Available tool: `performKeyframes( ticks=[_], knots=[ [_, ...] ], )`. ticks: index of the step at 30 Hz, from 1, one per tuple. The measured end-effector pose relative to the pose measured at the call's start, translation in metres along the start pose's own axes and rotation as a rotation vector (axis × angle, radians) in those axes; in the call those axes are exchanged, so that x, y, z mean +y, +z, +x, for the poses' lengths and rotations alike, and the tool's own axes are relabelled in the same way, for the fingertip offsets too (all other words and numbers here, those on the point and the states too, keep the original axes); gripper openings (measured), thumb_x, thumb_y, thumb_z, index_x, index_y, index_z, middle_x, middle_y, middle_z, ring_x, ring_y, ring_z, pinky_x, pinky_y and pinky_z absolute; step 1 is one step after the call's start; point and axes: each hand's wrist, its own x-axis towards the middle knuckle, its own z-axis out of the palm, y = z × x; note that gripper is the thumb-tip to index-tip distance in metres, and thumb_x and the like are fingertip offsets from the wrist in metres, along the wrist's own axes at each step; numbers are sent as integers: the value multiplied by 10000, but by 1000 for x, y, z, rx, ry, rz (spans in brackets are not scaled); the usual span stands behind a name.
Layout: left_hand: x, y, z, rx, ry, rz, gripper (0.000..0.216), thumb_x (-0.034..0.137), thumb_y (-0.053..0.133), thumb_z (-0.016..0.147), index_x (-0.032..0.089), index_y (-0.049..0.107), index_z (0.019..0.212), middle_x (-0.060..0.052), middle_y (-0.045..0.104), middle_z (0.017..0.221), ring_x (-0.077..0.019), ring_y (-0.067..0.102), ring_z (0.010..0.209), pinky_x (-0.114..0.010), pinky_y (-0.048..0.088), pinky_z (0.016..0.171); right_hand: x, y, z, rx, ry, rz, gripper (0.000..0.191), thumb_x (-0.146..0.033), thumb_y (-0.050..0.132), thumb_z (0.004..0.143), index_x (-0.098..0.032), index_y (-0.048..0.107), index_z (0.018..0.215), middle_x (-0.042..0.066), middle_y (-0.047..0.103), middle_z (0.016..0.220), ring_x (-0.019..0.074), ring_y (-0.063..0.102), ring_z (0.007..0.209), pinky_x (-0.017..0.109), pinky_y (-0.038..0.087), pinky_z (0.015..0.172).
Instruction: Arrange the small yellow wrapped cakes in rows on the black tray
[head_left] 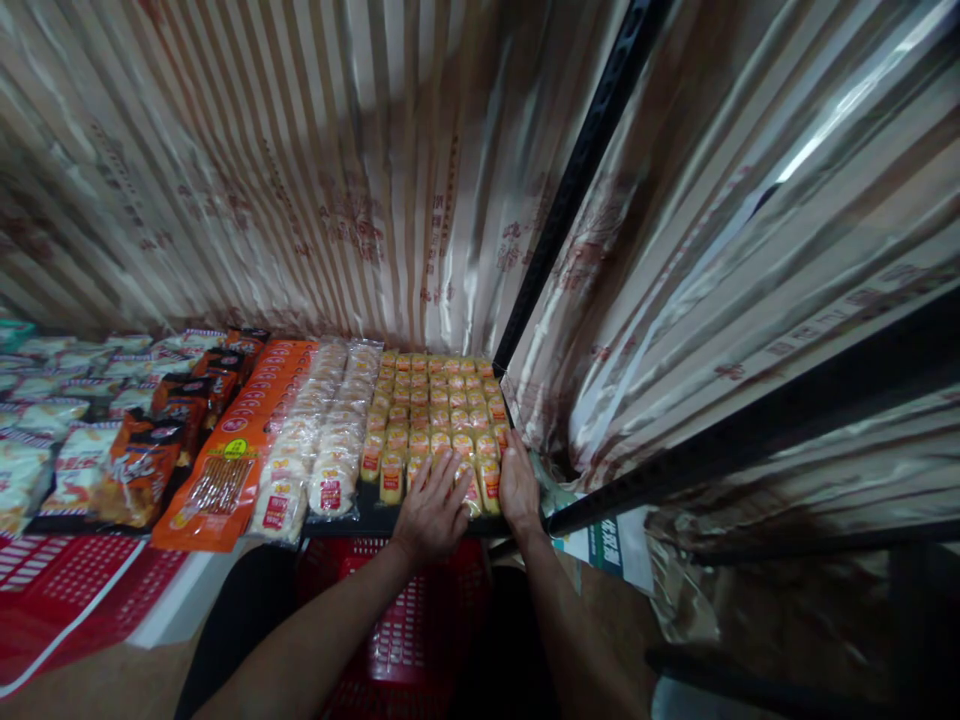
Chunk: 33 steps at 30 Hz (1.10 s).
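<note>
Rows of small yellow wrapped snack packs (440,410) with red labels stand at the right end of a black shelf (367,522). My left hand (433,503) lies over the front packs, its fingers stretched forward and apart. Against the right side of the rows rests my right hand (519,485), fingers extended along the outer packs. Neither hand is wrapped around a pack. Left of the yellow packs are two rows of round white cakes in clear wrapping (334,440).
Orange snack bags (232,450), orange-and-black bags (142,465) and white bags (79,465) fill the shelf's left. Red baskets (397,635) stand below. A black upright post (577,180) and a black bar (765,420) are at right. Striped printed sheeting (397,170) hangs behind.
</note>
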Motion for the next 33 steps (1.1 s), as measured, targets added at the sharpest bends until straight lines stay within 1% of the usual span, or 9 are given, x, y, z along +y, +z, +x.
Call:
performKeyframes(
  ticks=[3,7,11,16,20,22,24,28,33],
  knots=[
    [0,0,0,-1,6,-3,482,313,441,896,145,425,1348,-143,378,1459,-284,228,1400,-513,317,1095,0,1,0,8,0,-25,688,-479,95,927,-51,426,1352,174,398,1442,214,292,1379,433,229,1155],
    [0,0,0,-4,4,-7,486,310,441,897,144,419,1353,-146,375,1460,-290,227,1400,-518,328,1087,2,4,2,42,4,-54,659,-469,110,933,-73,407,1368,162,361,1468,229,252,1395,468,211,1152],
    [0,0,0,0,6,-10,486,310,439,899,143,418,1355,-152,382,1455,-292,233,1397,-519,336,1082,5,7,2,61,-24,-32,627,-449,124,937,-102,413,1371,157,394,1450,238,293,1379,488,228,1143],
    [0,0,1,1,-2,-22,481,303,434,900,145,419,1355,-150,376,1459,-287,228,1399,-521,328,1090,-5,5,5,73,-54,-95,632,-439,117,939,-79,395,1378,165,374,1460,254,272,1387,504,240,1134],
    [0,0,1,3,-5,-29,483,306,429,902,147,418,1359,-151,378,1457,-290,243,1394,-523,344,1081,-24,-4,22,58,-104,-109,611,-444,128,946,-120,403,1384,143,387,1456,250,277,1385,484,237,1138],
    [0,-1,1,6,-5,-42,482,306,424,905,147,416,1360,-148,369,1462,-291,238,1396,-526,344,1080,-32,-8,35,-4,-119,-124,598,-451,131,949,-149,423,1375,121,376,1467,233,276,1386,447,228,1147],
    [1,-2,2,11,-5,-54,478,300,427,904,142,422,1355,-149,366,1464,-292,229,1398,-531,334,1087,-38,-9,48,-56,-129,-131,610,-457,115,950,-150,457,1352,106,384,1464,215,293,1378,409,232,1149],
    [1,-4,3,-11,-3,-55,470,288,439,898,132,439,1341,-157,376,1457,-293,214,1403,-530,319,1098,-38,-5,66,-102,-119,-123,611,-475,126,949,-160,481,1334,90,410,1451,195,322,1365,392,246,1145],
    [1,-5,5,-28,-15,-53,460,284,434,899,135,448,1334,-152,374,1459,-287,213,1404,-523,325,1097,-30,3,68,-74,-93,-83,659,-508,106,941,-134,486,1328,115,442,1426,201,355,1348,393,273,1127]
  ],
)
